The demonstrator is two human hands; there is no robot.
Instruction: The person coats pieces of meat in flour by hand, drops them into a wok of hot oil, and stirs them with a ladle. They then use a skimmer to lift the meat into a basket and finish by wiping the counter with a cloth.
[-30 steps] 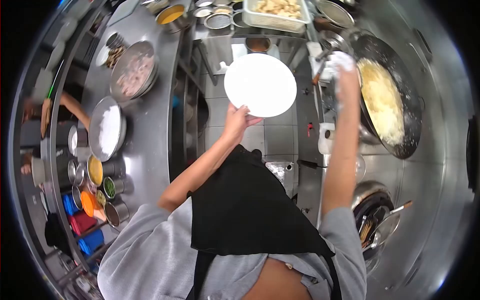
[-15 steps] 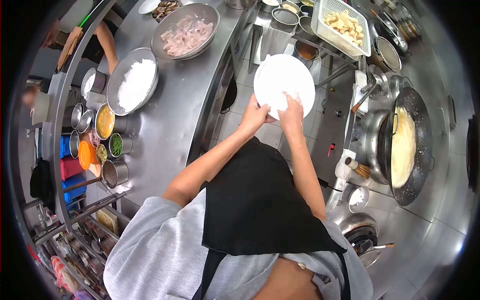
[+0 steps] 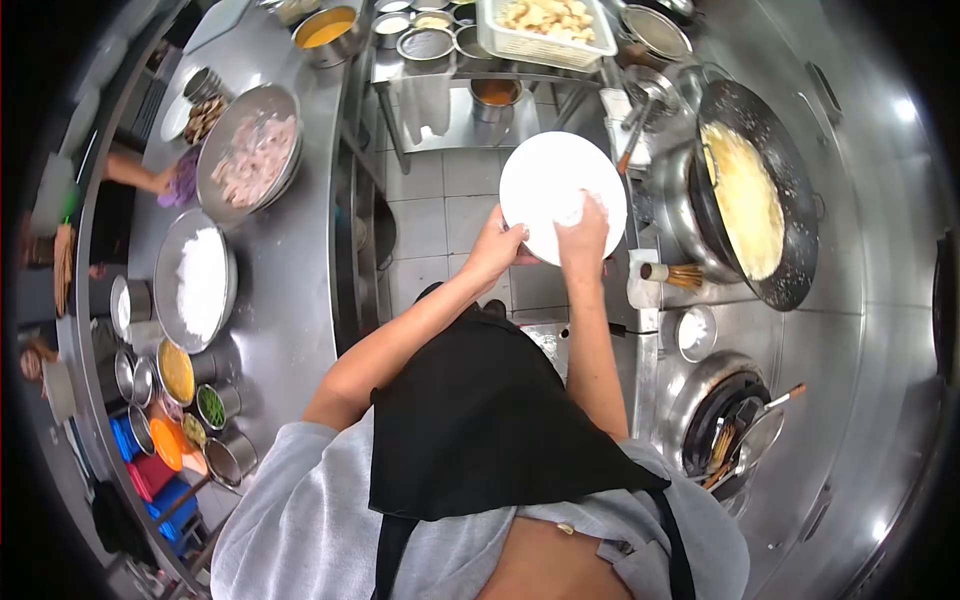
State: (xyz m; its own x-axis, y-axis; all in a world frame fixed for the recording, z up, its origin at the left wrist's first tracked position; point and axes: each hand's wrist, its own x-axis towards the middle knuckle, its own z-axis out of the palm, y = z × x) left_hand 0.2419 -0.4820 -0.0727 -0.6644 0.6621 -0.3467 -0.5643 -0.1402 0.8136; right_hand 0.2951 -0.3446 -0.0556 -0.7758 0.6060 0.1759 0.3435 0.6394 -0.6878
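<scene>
A round white plate [image 3: 530, 180] is held out over the floor in front of me. My left hand [image 3: 497, 245] grips its lower left rim, the thumb on top and the fingers underneath. Over the plate, my right hand [image 3: 584, 232] reaches down with its fingers drawn together at a small white, powdery-looking heap [image 3: 567, 208]. White dusting shows on those fingers. They are slightly blurred, and whatever is between them blends into the white plate.
On the left counter stand a bowl of pale meat strips [image 3: 255, 160], a bowl of white powder [image 3: 203, 285] and several small pots. A co-worker's hand [image 3: 160, 181] holds a purple cloth [image 3: 182, 180]. To the right, a wok [image 3: 790, 250] holds yellowish food. A white basket [image 3: 545, 48] stands ahead.
My view has turned, so the counter and wok sit further left in the frame. The plate stays in my left hand; my right hand still works on it. A co-worker's hand with a purple cloth now shows.
</scene>
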